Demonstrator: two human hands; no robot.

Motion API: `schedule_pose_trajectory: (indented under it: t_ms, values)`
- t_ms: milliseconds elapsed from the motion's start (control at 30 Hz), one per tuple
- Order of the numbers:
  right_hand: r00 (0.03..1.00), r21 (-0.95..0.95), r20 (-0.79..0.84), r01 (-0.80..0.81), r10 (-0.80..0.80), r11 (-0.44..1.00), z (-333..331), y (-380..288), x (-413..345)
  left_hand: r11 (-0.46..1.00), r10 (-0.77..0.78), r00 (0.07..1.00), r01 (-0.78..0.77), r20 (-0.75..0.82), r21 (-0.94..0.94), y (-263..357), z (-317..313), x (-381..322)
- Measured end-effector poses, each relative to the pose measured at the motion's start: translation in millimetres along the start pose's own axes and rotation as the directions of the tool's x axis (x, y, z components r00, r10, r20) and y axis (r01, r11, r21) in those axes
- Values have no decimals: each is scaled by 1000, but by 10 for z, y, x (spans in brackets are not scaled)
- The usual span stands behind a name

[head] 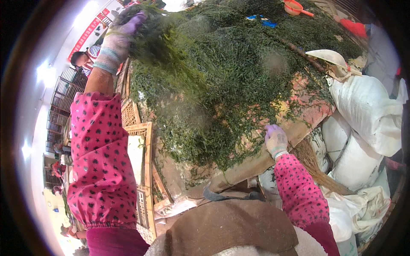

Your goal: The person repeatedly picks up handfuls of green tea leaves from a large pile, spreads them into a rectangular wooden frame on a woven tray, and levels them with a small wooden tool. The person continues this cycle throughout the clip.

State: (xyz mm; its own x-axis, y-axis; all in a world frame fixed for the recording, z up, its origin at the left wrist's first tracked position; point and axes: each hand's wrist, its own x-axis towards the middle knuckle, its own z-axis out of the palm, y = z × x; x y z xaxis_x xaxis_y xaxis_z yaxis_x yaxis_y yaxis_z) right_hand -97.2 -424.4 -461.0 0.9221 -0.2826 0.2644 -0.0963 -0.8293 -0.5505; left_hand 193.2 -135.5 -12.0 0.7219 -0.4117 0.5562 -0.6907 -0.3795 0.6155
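A broad heap of dark green, stringy leaves covers the table before me. My left hand, in a white and purple glove, is raised at the upper left, shut on a clump of these leaves. Loose strands trail from the clump over the heap and are blurred. Gloved the same way, my right hand is at the near right edge of the table, beside the thin edge of the heap. Its fingers are partly hidden, so I cannot tell whether it grips anything.
Wooden lattice frames lean at the left. To the right are stuffed white sacks, a straw broom and a pale scoop. A stick and an orange ladle lie on the heap. Other people are at both sides.
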Motion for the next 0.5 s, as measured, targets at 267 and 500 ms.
schedule_pose_trajectory:
  t_ms: [267, 500]
  values:
    - [935, 202, -121, 353, -334, 913, -784, -1143, 934, 918, -6, 977, 90, 212, -387, 110, -277, -106]
    - [459, -41, -431, 850, -777, 525, -1515, -2845, 1922, 945, 29, 971, 50, 235, -323, 783, -85, -248]
